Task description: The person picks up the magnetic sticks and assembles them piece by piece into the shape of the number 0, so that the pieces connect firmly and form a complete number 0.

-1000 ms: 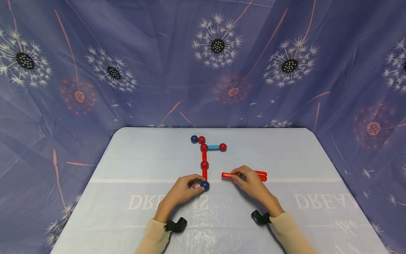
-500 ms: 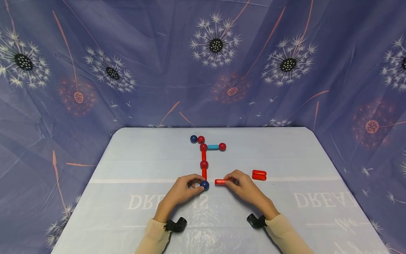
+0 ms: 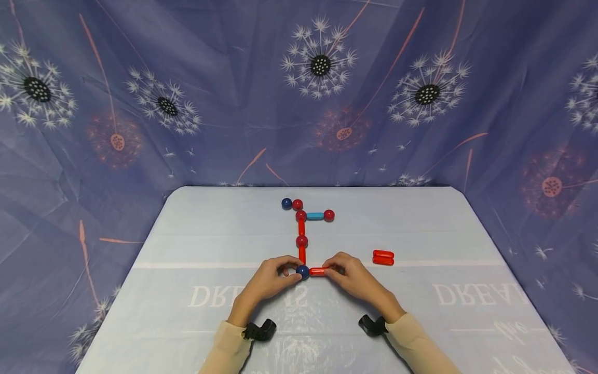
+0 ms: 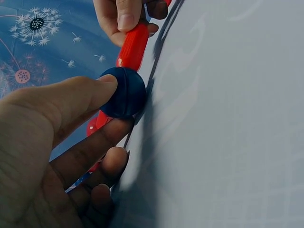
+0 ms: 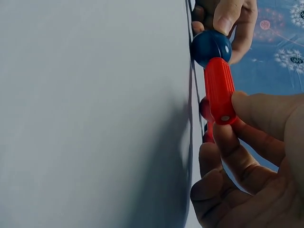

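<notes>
My left hand [image 3: 273, 280] pinches a dark blue ball [image 4: 124, 92] between thumb and fingers at the near end of a chain of rods and balls. Between thumb and fingers of my right hand [image 3: 352, 278] is a red ribbed rod [image 5: 220, 92], its far end against the blue ball's right side. From the blue ball a red rod [image 3: 302, 254] runs away from me to a red ball [image 3: 301, 241]. Beyond it another red rod [image 3: 301, 227] leads to a second red ball [image 3: 301, 215], where a light blue rod [image 3: 315, 215] branches right to a red ball [image 3: 329, 215].
Two red rods [image 3: 383, 257] lie side by side to the right of my right hand. At the back, a dark blue ball [image 3: 286, 203] and a red ball [image 3: 297, 204] sit together beside the chain. A patterned curtain [image 3: 224, 104] hangs behind the white-covered table [image 3: 196, 234].
My right hand has carried the red rod left, away from the two lying rods, until its end meets the blue ball. My left hand has stayed on that ball.
</notes>
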Available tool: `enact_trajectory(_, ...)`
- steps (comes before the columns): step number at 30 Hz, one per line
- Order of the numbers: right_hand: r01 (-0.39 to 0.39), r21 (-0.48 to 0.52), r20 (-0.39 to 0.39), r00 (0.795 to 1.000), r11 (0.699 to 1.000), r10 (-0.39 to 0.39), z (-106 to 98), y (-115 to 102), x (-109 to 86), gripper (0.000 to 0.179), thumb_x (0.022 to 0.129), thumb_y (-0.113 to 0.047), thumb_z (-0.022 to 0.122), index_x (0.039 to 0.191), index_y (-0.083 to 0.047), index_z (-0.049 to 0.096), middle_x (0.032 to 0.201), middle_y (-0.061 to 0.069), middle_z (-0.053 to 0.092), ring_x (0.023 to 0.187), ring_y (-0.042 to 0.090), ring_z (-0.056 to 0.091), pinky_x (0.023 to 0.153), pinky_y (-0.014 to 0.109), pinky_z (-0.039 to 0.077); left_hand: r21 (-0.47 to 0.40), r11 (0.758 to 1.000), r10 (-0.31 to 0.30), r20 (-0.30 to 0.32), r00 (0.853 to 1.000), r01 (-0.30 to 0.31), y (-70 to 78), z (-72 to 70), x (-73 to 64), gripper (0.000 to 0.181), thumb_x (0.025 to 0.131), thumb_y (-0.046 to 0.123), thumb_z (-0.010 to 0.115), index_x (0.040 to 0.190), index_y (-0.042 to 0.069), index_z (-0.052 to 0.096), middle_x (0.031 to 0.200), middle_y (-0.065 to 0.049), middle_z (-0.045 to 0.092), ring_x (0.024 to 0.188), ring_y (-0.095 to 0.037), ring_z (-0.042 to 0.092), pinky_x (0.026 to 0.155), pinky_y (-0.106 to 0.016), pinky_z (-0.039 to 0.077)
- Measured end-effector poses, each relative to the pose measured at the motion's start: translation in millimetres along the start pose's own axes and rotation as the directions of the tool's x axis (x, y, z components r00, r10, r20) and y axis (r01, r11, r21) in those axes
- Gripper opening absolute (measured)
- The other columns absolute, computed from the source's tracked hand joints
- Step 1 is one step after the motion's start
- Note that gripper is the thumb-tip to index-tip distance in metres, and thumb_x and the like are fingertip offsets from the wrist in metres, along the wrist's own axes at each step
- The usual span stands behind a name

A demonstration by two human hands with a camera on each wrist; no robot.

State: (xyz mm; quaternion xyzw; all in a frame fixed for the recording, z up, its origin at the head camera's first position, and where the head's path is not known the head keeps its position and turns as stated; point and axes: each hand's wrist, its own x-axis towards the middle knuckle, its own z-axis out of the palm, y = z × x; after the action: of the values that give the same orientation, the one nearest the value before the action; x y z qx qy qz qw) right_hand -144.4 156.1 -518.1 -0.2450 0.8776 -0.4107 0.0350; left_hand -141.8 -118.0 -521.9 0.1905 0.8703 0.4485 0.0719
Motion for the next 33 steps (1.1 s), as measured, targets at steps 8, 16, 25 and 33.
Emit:
enact_trajectory(8, -0.038, -0.019, 0.016, 0.999, 0.999, 0.038, -1.3, -3.5, 1.3, 0.012, 0.096, -0.017, 0.073, 0.108, -0.016, 0.076, 0.097, -0.008, 0.067, 0.083, 0.005, 0.057, 0.075, 0.023, 0.051, -0.006, 1.0, 0.0, -0.008, 1.0, -0.001, 2.2, 1.2, 0.3, 0.024, 0.092, 0.023, 0.078, 0.116, 0.022, 0.075, 0.099, 0.007, 0.075, 0.077, -0.007, 0.056, 0.067, -0.023, 0.046)
enact_trajectory(16, -0.044, -0.043, 0.098, 0.994, 0.998, 0.048, -12.9, -4.1, 9.9, 0.016, 0.098, -0.023, 0.072, 0.112, -0.016, 0.075, 0.101, -0.009, 0.068, 0.089, 0.007, 0.06, 0.08, 0.025, 0.054, -0.001, 1.0, -0.009, -0.011, 1.0, 0.009, -0.5, 0.5, -0.3, 0.024, 0.092, 0.024, 0.078, 0.116, 0.023, 0.075, 0.098, 0.008, 0.074, 0.076, -0.006, 0.056, 0.066, -0.023, 0.046)
enact_trajectory(25, -0.026, -0.049, 0.102, 0.994, 0.998, 0.03, -35.4, 7.3, 46.3, 0.021, 0.098, -0.021, 0.071, 0.114, -0.008, 0.074, 0.104, -0.003, 0.072, 0.092, 0.01, 0.063, 0.084, 0.034, 0.057, -0.009, 0.999, -0.033, -0.019, 0.999, 0.032, -0.4, 1.6, -0.8, 0.024, 0.092, 0.025, 0.078, 0.116, 0.023, 0.076, 0.096, 0.008, 0.072, 0.078, -0.007, 0.056, 0.067, -0.023, 0.046)
enact_trajectory(33, 0.031, -0.07, 0.116, 0.993, 0.997, -0.023, -46.7, 7.7, 80.1, 0.027, 0.098, -0.017, 0.07, 0.119, 0.0, 0.071, 0.111, 0.01, 0.074, 0.097, 0.02, 0.069, 0.088, 0.046, 0.058, 0.002, 0.999, -0.033, -0.014, 0.999, 0.034, 2.6, 1.1, -0.8, 0.024, 0.092, 0.026, 0.079, 0.115, 0.022, 0.076, 0.093, 0.01, 0.07, 0.077, -0.008, 0.055, 0.065, -0.023, 0.044)
